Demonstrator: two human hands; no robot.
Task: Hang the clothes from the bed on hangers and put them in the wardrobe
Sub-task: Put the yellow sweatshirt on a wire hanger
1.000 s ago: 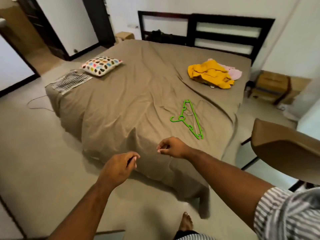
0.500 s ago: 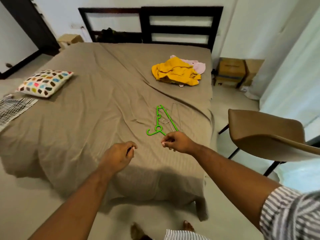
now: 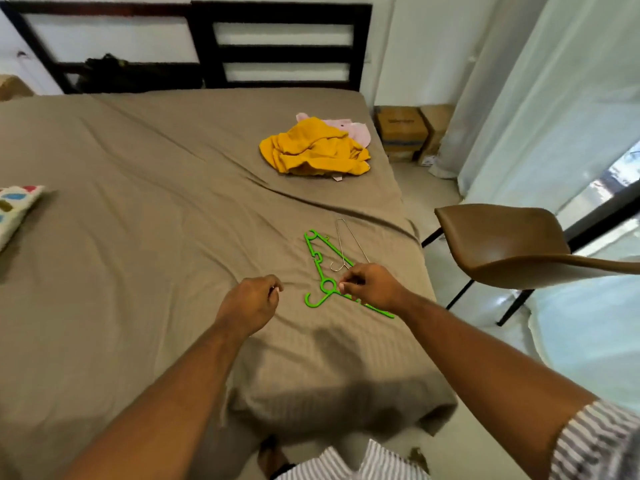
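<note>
Head view: both arms are stretched out over the foot end of the bed (image 3: 138, 209), which is covered by a brown sheet. The left hand (image 3: 251, 301) is held above the sheet with its fingers (image 3: 273, 289) curled in narrow and the thumb laid against the forefinger; nothing is seen held in them. The right hand (image 3: 374, 287) is held the same way, its fingers (image 3: 346, 285) curled close with nothing seen gripped.

A green plastic hanger (image 3: 322, 289) is laid flat on the sheet just under and beside the right fingers. Its ring and hook are seen between the two sets of fingers, and its lower arm is partly covered by the right hand. A thin wire hanger (image 3: 353, 237) is laid just beyond the right fingers, crossing the green one.

Well beyond both sets of fingers, near the headboard (image 3: 277, 53), a crumpled yellow garment (image 3: 311, 150) is piled on the bed, and a pink garment (image 3: 358, 131) is tucked under its far side.

Far to the left of the left fingers, a spotted pillow (image 3: 15, 209) is cut off by the frame edge. To the right of the right fingers, off the bed, a brown chair (image 3: 502, 244) is seen, with cardboard boxes (image 3: 403, 129) and a pale curtain (image 3: 554, 98) beyond it.
</note>
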